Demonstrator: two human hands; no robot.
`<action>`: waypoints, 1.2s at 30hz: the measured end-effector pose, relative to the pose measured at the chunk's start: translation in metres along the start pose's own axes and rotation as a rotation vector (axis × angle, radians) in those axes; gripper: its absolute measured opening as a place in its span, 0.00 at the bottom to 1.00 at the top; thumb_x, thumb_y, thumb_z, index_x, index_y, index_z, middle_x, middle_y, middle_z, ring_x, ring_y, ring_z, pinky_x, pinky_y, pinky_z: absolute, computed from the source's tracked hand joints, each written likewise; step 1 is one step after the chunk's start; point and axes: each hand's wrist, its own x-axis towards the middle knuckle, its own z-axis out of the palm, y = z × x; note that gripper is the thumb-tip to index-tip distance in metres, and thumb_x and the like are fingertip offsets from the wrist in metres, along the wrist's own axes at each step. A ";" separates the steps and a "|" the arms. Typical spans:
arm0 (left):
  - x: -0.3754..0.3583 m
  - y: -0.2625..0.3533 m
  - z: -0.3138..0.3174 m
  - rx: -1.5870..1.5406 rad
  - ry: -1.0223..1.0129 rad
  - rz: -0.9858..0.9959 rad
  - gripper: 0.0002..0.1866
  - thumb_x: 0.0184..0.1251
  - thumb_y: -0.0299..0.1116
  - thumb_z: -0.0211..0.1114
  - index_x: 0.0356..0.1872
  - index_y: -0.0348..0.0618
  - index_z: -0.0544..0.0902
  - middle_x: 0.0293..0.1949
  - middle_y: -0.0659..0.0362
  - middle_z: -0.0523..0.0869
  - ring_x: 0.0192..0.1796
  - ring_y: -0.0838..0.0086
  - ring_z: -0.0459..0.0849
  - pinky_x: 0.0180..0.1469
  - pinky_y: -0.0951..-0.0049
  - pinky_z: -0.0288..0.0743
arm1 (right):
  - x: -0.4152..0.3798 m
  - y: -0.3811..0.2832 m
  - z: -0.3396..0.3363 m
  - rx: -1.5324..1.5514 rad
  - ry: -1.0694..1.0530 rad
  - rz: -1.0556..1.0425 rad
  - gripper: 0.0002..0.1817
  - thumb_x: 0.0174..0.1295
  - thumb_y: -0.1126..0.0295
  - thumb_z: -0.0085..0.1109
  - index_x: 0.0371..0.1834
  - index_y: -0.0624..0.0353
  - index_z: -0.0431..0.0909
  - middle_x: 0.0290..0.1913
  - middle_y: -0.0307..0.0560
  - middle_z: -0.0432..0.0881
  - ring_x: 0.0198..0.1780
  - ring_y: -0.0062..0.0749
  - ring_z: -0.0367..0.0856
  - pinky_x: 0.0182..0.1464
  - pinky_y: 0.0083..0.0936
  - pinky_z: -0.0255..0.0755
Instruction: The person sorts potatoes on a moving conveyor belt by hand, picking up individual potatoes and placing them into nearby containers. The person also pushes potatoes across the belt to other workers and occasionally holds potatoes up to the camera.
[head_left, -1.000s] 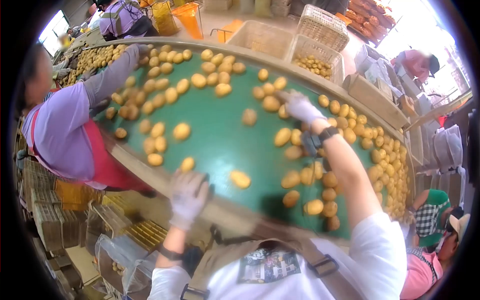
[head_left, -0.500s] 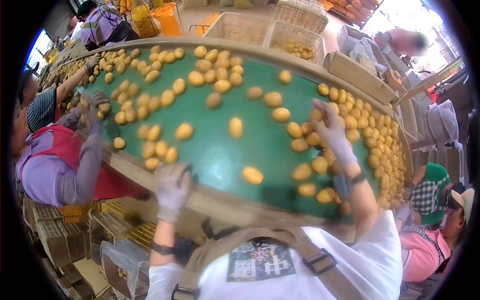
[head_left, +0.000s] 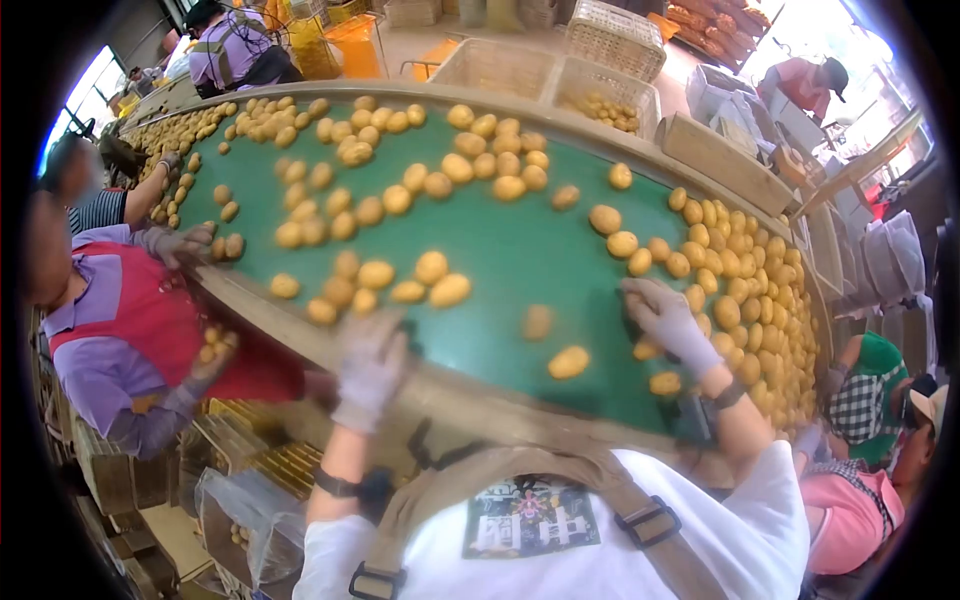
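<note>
My right hand (head_left: 668, 318), in a pale glove, reaches over the green conveyor belt (head_left: 475, 370) with its fingers apart. I see nothing held in it. One potato (head_left: 646, 348) lies just below its palm, and another potato (head_left: 665, 383) rests nearer the belt's front edge. My left hand (head_left: 372, 365), gloved too, is smeared by motion above the near rim, so its grip cannot be made out. Closest to it are several potatoes, among them a large potato (head_left: 449, 290). A dense pile of potatoes (head_left: 765, 330) fills the belt's right end.
At left, a co-worker in a red apron (head_left: 130, 310) has one hand at the belt edge and holds potatoes in the other. Beyond the far rail stand plastic crates (head_left: 500, 70), one containing potatoes. A wooden board (head_left: 725, 163) borders the far right. Other people work on both sides.
Potatoes have shifted rightward along the belt. My right hand has moved down towards me, and potatoes around it have joined the pile. My left hand has moved right. The co-worker's arms have drawn back.
</note>
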 end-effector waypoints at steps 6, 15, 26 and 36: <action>0.030 0.100 0.050 0.075 -0.212 0.539 0.21 0.60 0.27 0.65 0.56 0.48 0.85 0.62 0.47 0.83 0.61 0.45 0.81 0.59 0.53 0.78 | -0.033 -0.006 -0.004 0.771 0.191 0.151 0.20 0.77 0.70 0.51 0.69 0.64 0.75 0.50 0.35 0.79 0.47 0.20 0.76 0.51 0.22 0.73; 0.086 0.123 0.104 0.148 -0.505 0.581 0.26 0.59 0.24 0.61 0.61 0.48 0.84 0.53 0.47 0.85 0.50 0.48 0.84 0.53 0.52 0.81 | -0.130 0.049 -0.200 -0.289 1.415 -0.348 0.23 0.76 0.67 0.54 0.71 0.64 0.75 0.65 0.48 0.81 0.56 0.25 0.78 0.57 0.24 0.73; -0.020 -0.052 -0.045 -0.616 0.445 -0.441 0.20 0.79 0.30 0.55 0.67 0.36 0.77 0.56 0.57 0.83 0.40 0.83 0.81 0.28 0.86 0.69 | -0.139 0.334 -0.216 -0.331 0.803 0.580 0.28 0.75 0.57 0.51 0.73 0.60 0.72 0.72 0.57 0.75 0.72 0.52 0.72 0.73 0.41 0.66; -0.083 -0.222 0.039 -0.149 0.106 -0.218 0.35 0.71 0.50 0.67 0.69 0.35 0.72 0.67 0.49 0.79 0.66 0.54 0.79 0.73 0.57 0.69 | -0.140 0.264 -0.162 0.163 0.798 0.891 0.30 0.75 0.60 0.49 0.78 0.58 0.63 0.76 0.48 0.67 0.75 0.39 0.62 0.74 0.36 0.61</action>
